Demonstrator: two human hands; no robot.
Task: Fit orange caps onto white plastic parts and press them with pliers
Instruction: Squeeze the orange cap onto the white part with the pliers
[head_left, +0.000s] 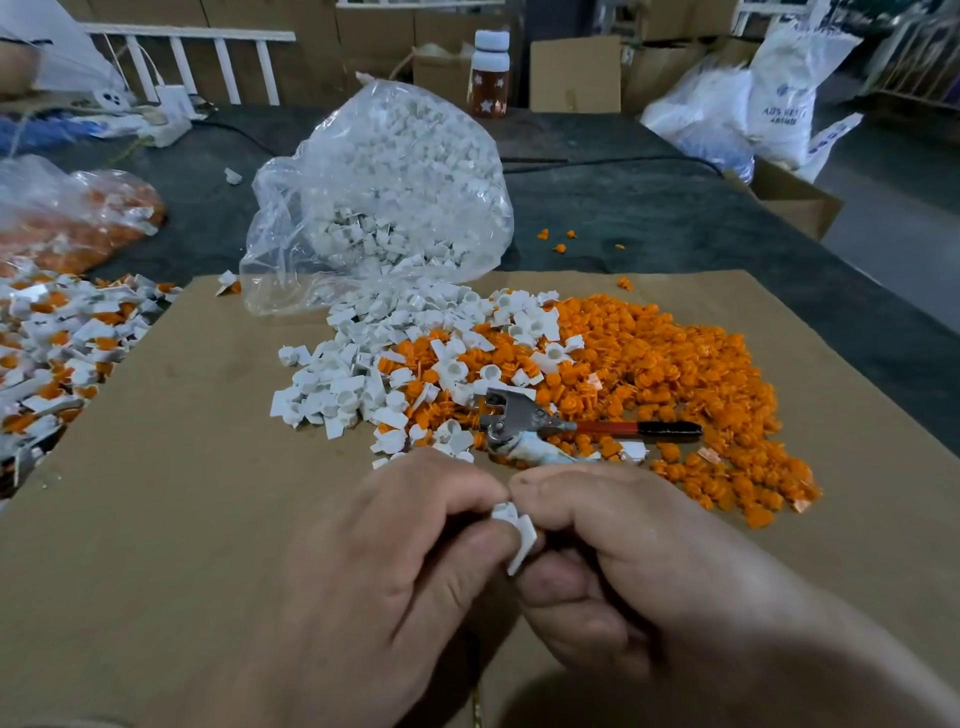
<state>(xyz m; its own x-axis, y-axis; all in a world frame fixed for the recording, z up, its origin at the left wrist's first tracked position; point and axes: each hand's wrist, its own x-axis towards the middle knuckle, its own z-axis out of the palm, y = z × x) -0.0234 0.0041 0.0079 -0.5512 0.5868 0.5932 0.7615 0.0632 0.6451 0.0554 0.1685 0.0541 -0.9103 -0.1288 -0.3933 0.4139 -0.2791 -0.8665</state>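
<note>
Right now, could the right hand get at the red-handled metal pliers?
Probably yes: the red-handled metal pliers lie uncovered just beyond the right hand, though it is pinching a white plastic part.

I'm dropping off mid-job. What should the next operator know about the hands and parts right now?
Hands: left hand and right hand both pinch one white part over the cardboard; no cap visible on it.
The pliers lie idle on the orange caps pile; loose white parts beside it, more in the clear bag.
Done: capped pieces heaped far left.
To do: cap this part, press, repeat.
</note>
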